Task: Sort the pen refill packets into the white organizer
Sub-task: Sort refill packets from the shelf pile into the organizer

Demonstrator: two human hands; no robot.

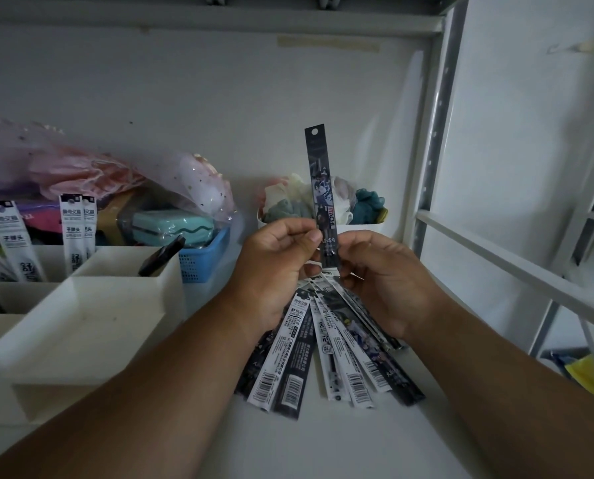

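My left hand [276, 262] pinches the lower part of one dark pen refill packet [319, 174], which stands upright above both hands. My right hand [387, 281] grips the top ends of a fan of several black and white refill packets [326, 354] that hang down toward the shelf surface. The white organizer [116, 271] stands at the left with stepped compartments. White packets [72, 233] stand upright in its rear compartments, and a dark flat item [160, 255] leans in another.
Behind the organizer sit a blue basket [202, 259] with a teal case, and pink mesh bags [91, 171]. A white bin of cloth items [361, 228] stands behind my hands. A metal shelf upright [437, 140] and a white rail [495, 261] border the right.
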